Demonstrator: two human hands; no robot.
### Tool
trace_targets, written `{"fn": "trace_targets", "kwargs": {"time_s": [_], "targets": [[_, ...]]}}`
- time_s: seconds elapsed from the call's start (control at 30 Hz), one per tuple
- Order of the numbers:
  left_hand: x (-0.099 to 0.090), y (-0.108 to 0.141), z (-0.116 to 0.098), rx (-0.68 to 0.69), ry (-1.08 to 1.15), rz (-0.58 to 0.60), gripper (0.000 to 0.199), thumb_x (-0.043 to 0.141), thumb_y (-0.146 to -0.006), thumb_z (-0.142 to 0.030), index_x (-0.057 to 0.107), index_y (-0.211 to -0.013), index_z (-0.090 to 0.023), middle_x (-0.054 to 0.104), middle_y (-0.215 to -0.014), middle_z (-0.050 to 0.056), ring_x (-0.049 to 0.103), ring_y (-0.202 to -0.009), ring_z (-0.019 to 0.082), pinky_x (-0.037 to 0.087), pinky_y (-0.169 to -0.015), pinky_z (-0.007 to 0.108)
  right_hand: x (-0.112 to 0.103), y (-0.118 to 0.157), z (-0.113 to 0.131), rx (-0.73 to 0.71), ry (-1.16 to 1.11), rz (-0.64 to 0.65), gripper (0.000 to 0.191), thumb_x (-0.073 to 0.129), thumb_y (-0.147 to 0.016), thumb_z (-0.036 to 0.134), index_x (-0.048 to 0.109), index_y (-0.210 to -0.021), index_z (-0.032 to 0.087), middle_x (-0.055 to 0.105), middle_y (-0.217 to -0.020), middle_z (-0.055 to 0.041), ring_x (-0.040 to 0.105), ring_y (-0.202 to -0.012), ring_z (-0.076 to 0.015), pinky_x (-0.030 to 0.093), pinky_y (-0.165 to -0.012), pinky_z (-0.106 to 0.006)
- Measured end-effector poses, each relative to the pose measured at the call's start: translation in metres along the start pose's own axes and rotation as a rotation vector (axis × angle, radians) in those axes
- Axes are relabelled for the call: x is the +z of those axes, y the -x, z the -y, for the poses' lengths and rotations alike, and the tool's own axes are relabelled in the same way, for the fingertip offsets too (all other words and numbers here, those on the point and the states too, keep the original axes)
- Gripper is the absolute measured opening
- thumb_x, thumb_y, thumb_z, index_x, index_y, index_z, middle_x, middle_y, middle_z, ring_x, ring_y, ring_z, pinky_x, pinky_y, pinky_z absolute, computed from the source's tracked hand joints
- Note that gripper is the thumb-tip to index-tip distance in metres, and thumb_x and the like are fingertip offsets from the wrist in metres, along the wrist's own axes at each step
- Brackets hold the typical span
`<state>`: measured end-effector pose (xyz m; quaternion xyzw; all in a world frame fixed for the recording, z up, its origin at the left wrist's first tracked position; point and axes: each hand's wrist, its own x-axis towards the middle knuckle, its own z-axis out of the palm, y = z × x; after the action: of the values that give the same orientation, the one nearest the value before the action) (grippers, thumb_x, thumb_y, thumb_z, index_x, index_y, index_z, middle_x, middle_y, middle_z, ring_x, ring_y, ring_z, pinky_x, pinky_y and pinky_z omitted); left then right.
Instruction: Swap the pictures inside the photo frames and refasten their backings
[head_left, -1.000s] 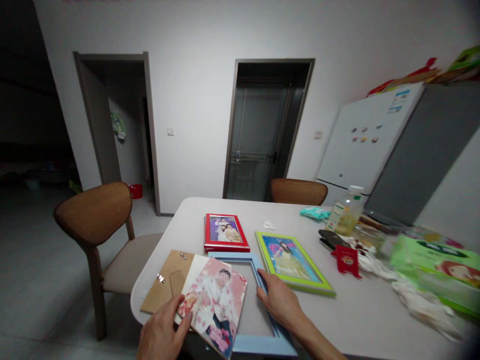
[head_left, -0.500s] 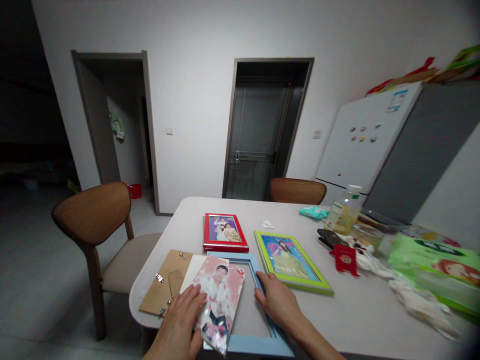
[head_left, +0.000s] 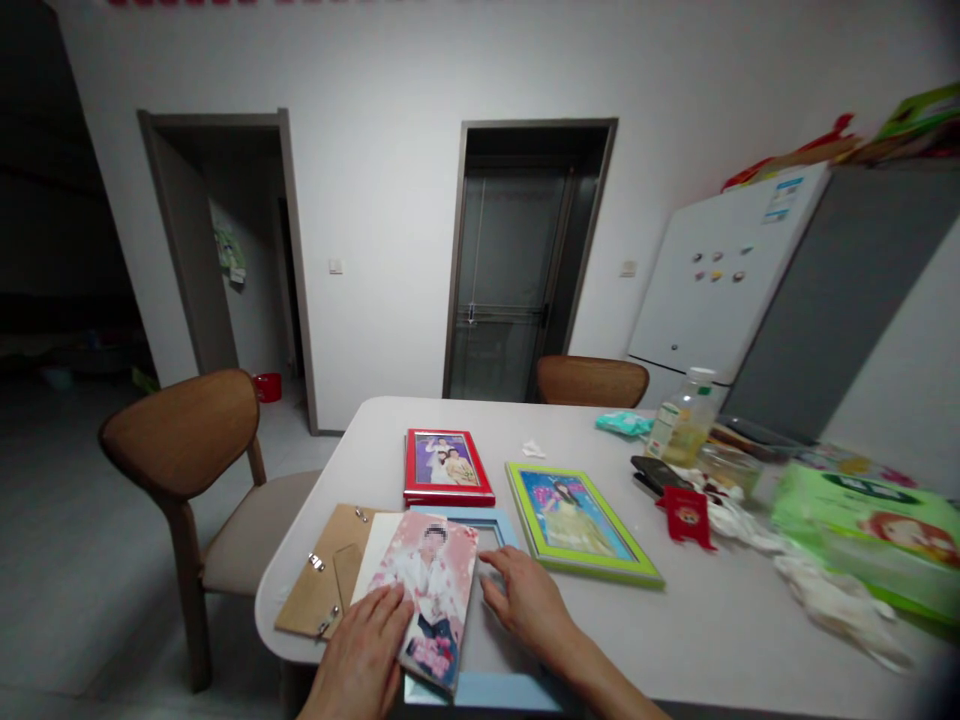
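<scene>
A portrait photo (head_left: 442, 590) with a pink floral background lies slanted across the left part of a light blue picture frame (head_left: 495, 690). My left hand (head_left: 367, 640) grips the photo's left edge, fingers on top and the thumb mostly hidden. Over the frame's right side is my right hand (head_left: 529, 605), its thumb and index finger apart beside the photo's right edge. Partly under the photo and left hand are a white sheet (head_left: 376, 552) and a brown backing board (head_left: 322, 575) with metal clips.
Beyond the blue frame lie a red framed photo (head_left: 450, 495) and a green framed photo (head_left: 585, 570). To the right are a bottle (head_left: 679, 425), a black phone-like object (head_left: 656, 475), a red packet (head_left: 688, 518), crumpled tissues (head_left: 832, 610) and a green tissue pack (head_left: 847, 540).
My right hand has moved left from the frame's right side toward the photo's edge. The photo has turned slightly more upright. My left hand stays at its left edge.
</scene>
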<state>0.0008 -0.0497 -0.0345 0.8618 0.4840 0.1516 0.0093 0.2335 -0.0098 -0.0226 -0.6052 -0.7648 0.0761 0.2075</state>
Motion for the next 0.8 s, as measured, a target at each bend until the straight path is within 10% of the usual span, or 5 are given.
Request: {"fn": "trace_targets", "kwargs": {"time_s": [0.13, 0.43, 0.6, 0.8], "targets": [[-0.003, -0.003, 0.007, -0.039, 0.162, -0.268, 0.042, 0.039, -0.073, -0.014, 0.050, -0.113, -0.021, 0.057, -0.114, 0.005, 0.052, -0.105, 0.020, 0.043, -0.088, 0.032, 0.001, 0.000, -0.002, 0.010, -0.052, -0.016, 0.032, 0.043, -0.073, 0.024, 0.060, -0.099, 0.015, 0.060, -0.092, -0.0089, 0.055, -0.083, -0.0185, 0.039, -0.076, -0.027], [-0.040, -0.029, 0.003, -0.626, 1.193, -0.686, 0.041, 0.050, -0.070, -0.050, 0.056, -0.092, -0.015, 0.066, -0.077, 0.005, 0.061, -0.082, 0.024, 0.047, -0.072, 0.033, 0.000, -0.003, 0.015, -0.060, -0.421, -0.010, 0.027, 0.042, -0.074, 0.025, 0.062, -0.090, 0.015, 0.062, -0.085, -0.0068, 0.055, -0.069, -0.0145, 0.042, -0.067, -0.025], [-0.027, -0.047, -0.028, -0.614, 1.585, -0.639, 0.037, 0.055, -0.069, -0.047, 0.055, -0.089, -0.015, 0.067, -0.080, 0.004, 0.062, -0.077, 0.021, 0.048, -0.070, 0.030, -0.003, -0.003, 0.037, -0.055, -0.831, 0.137, 0.029, 0.049, -0.073, 0.039, 0.060, -0.081, 0.013, 0.063, -0.078, -0.0060, 0.056, -0.070, -0.0160, 0.043, -0.061, -0.025], [-0.017, -0.050, -0.052, -0.522, 1.583, -0.347, 0.039, 0.053, -0.070, -0.049, 0.056, -0.088, -0.014, 0.066, -0.084, 0.006, 0.062, -0.075, 0.019, 0.047, -0.056, 0.024, -0.016, -0.009, 0.049, 0.130, -1.365, -0.007, 0.041, 0.045, -0.074, 0.047, 0.053, -0.097, 0.013, 0.064, -0.086, -0.0085, 0.059, -0.075, -0.0188, 0.046, -0.063, -0.029]]}}
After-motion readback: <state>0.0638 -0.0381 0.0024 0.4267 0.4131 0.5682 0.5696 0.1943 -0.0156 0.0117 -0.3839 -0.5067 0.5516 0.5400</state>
